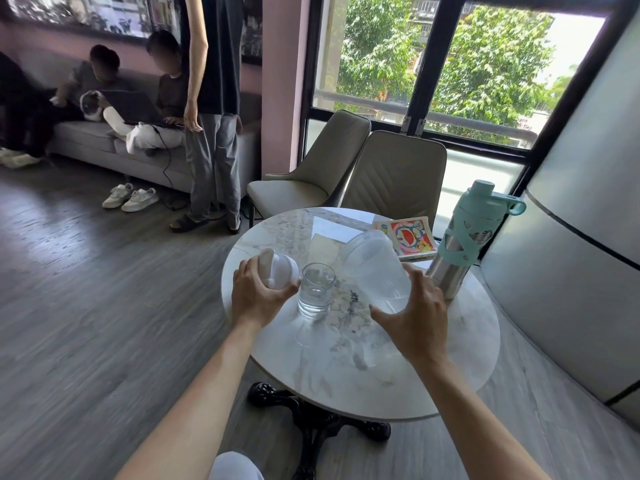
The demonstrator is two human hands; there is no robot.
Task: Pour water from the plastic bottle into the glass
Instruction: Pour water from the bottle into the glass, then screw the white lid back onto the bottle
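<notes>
Marble with grey veins makes the top of the round table (433,368), which stands on a black iron foot. Near the middle of it stands the glass (317,289), upright, with clear water in its lower part. The right hand (414,318) grasps the plastic bottle (375,268) by its bottom end, with fingers and thumb spread around it. This bottle is clear and wide, it is tilted, and its open mouth points up and away from the person, to the right of the glass and above the table. A little water lies in the low end of the bottle, close to the palm. The left hand (254,294) is just left of the glass and holds a white cap (278,271) with the fingers curled around it; I cannot tell if the hand touches the glass. Behind the bottle lies a comic book (414,237) with a blue cartoon cat on the cover. At the right edge of the table stands a steel flask (467,240) with a mint green sleeve and lid. Two beige chairs (391,174) stand behind the table, before a large window. At the far left, people sit on a grey sofa (86,140), and one person stands beside it.
</notes>
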